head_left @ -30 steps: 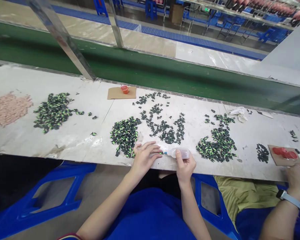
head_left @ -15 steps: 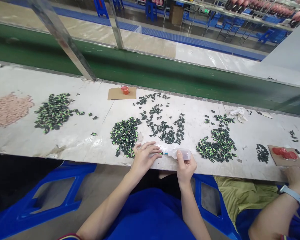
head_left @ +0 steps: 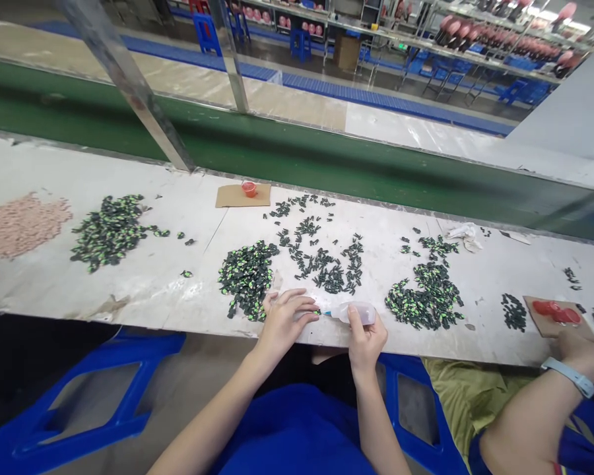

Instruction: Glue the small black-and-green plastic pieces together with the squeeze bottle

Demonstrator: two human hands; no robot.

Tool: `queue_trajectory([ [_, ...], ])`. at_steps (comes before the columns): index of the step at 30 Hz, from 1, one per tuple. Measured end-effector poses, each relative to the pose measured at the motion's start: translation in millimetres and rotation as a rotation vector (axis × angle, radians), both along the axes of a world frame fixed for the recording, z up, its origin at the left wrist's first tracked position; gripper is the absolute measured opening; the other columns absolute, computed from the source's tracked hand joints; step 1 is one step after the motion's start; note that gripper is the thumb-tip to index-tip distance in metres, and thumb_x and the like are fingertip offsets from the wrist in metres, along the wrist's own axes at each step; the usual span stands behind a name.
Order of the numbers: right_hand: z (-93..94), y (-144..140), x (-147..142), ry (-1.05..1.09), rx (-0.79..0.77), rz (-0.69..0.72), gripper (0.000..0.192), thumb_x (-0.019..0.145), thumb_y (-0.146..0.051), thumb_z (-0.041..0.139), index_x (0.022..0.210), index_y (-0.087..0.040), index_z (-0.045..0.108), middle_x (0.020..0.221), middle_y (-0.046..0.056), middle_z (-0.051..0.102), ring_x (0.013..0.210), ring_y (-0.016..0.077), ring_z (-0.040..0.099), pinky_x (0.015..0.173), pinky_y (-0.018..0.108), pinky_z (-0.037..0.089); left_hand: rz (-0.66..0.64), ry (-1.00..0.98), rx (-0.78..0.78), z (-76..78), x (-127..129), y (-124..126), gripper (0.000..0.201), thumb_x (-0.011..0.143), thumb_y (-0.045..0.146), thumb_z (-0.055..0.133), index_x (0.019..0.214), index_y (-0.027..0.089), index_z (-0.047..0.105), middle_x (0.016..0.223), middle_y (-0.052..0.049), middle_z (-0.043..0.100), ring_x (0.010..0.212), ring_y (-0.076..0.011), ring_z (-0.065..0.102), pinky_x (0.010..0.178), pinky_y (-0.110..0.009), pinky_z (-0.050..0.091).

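A long pale worktop [head_left: 143, 284] runs across the middle of the frame, with a green belt [head_left: 297, 155] behind it. On the worktop lie heaps of little dark and green pieces: one at the left [head_left: 109, 230], one at lower middle [head_left: 247, 277], a loose spread in the middle [head_left: 321, 254], and one at the right [head_left: 426, 297]. A pink heap [head_left: 22, 224] sits at the far left edge.

At the lower middle, the right hand [head_left: 366, 340] has its grip closed around a small clear bottle [head_left: 357, 312]. The bottle lies on its side at the near edge of the worktop, and looks about half full of clear liquid. Its blue tip points left at one small green piece [head_left: 317, 311], pinched in the left hand [head_left: 284, 320] fingers just beside the lower middle heap.

A small red cup [head_left: 249, 189] stands on a brown card [head_left: 242, 195] at the upper middle; what is in it cannot be seen. Another person's hand [head_left: 587, 356], with a wrist band, is at the lower right.
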State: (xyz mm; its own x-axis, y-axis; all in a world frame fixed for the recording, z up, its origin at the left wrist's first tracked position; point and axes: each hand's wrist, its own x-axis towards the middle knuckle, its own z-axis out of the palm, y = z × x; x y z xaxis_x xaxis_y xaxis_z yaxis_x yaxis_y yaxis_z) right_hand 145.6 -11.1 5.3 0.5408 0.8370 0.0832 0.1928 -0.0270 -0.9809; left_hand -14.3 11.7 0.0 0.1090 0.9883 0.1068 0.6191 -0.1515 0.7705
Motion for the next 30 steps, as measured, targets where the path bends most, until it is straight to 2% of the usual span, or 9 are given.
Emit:
queue_trajectory([
  [3, 0.9, 0, 6, 0.13, 0.077, -0.097, 0.033, 0.073, -0.048, 0.064, 0.072, -0.015, 0.059, 0.058, -0.001, 0.06, 0.05, 0.0137, 0.054, 0.05, 0.026, 0.044, -0.013, 0.01, -0.008, 0.3, 1, -1, 0.009, 0.077, 0.024, 0.069, 0.087, 0.024, 0.069, 0.083, -0.006, 0.075, 0.114, -0.0315, 0.058, 0.104, -0.065, 0.025],
  [6, 5.5, 5, 18, 0.19, 0.154, -0.177, 0.033, 0.069, -0.042, 0.07, 0.083, -0.016, 0.057, 0.071, 0.001, 0.064, 0.061, 0.0161, 0.062, 0.062, 0.03, 0.05, -0.019, 0.021, -0.023, 1.3, 2, -2, 0.011, 0.077, 0.023, 0.068, 0.088, 0.025, 0.068, 0.081, -0.004, 0.074, 0.116, -0.0312, 0.057, 0.104, -0.063, 0.024],
  [11, 12.1, 21, 35, 0.154, 0.195, -0.134, 0.048, 0.06, -0.03, 0.077, 0.093, -0.021, 0.043, 0.09, 0.007, 0.069, 0.089, 0.0204, 0.067, 0.084, 0.038, 0.05, -0.039, 0.023, 0.016, 4.2, -5, 5, 0.011, 0.079, 0.025, 0.067, 0.09, 0.026, 0.069, 0.095, -0.004, 0.074, 0.113, -0.029, 0.058, 0.101, -0.054, 0.03],
  [15, 12.9, 31, 38, -0.017, 0.109, -0.118, 0.051, 0.066, -0.033, 0.073, 0.107, -0.019, 0.045, 0.106, 0.015, 0.068, 0.094, 0.0215, 0.065, 0.088, 0.039, 0.048, 0.07, 0.099, 0.13, 6.9, -14, 21, 0.014, 0.086, 0.023, 0.056, 0.09, 0.027, 0.068, 0.1, -0.004, 0.072, 0.107, -0.0272, 0.057, 0.093, -0.05, 0.033],
  [18, 11.8, 37, 36, -0.238, 0.028, -0.152, 0.054, 0.067, -0.04, 0.071, 0.111, -0.015, 0.051, 0.105, 0.016, 0.068, 0.091, 0.0235, 0.064, 0.085, 0.039, 0.048, 0.164, 0.186, 0.198, 9.6, -17, 33, 0.018, 0.087, 0.019, 0.052, 0.088, 0.025, 0.068, 0.1, -0.007, 0.071, 0.106, -0.029, 0.053, 0.089, -0.05, 0.031],
  [23, 8.2, 45, 34, -0.472, -0.039, -0.165, 0.052, 0.073, -0.048, 0.064, 0.11, -0.011, 0.058, 0.102, 0.019, 0.064, 0.099, 0.0306, 0.056, 0.085, 0.044, 0.045, 0.166, 0.268, 0.179, 12.6, -14, 43, 0.018, 0.085, 0.013, 0.052, 0.077, 0.021, 0.067, 0.097, -0.009, 0.068, 0.105, -0.0315, 0.048, 0.086, -0.05, 0.031],
  [27, 8.8, 32, 27, -0.573, 0.087, -0.222, 0.07, 0.072, -0.053, 0.067, 0.123, -0.009, 0.05, 0.116, 0.022, 0.058, 0.111, 0.0335, 0.048, 0.09, 0.049, 0.041, 0.155, 0.263, 0.151, 14.3, -12, 42, 0.016, 0.084, 0.013, 0.055, 0.074, 0.021, 0.065, 0.097, -0.008, 0.068, 0.106, -0.0313, 0.048, 0.085, -0.049, 0.032],
  [29, 9.6, 19, 18, -0.543, 0.169, -0.259, 0.066, 0.071, -0.051, 0.071, 0.12, -0.011, 0.052, 0.114, 0.021, 0.059, 0.106, 0.0312, 0.052, 0.086, 0.046, 0.044, 0.12, 0.238, 0.157, 15.6, -9, 37, 0.016, 0.085, 0.014, 0.055, 0.076, 0.021, 0.065, 0.099, -0.007, 0.068, 0.106, -0.0299, 0.049, 0.086, -0.048, 0.033],
  [30, 9.9, 13, 12, -0.483, 0.177, -0.225, 0.058, 0.072, -0.048, 0.071, 0.115, -0.013, 0.055, 0.107, 0.018, 0.062, 0.098, 0.0283, 0.056, 0.08, 0.043, 0.047, 0.093, 0.22, 0.163, 16.3, -7, 34, 0.015, 0.085, 0.014, 0.055, 0.077, 0.022, 0.065, 0.101, -0.007, 0.068, 0.106, -0.0289, 0.05, 0.087, -0.048, 0.033],
])
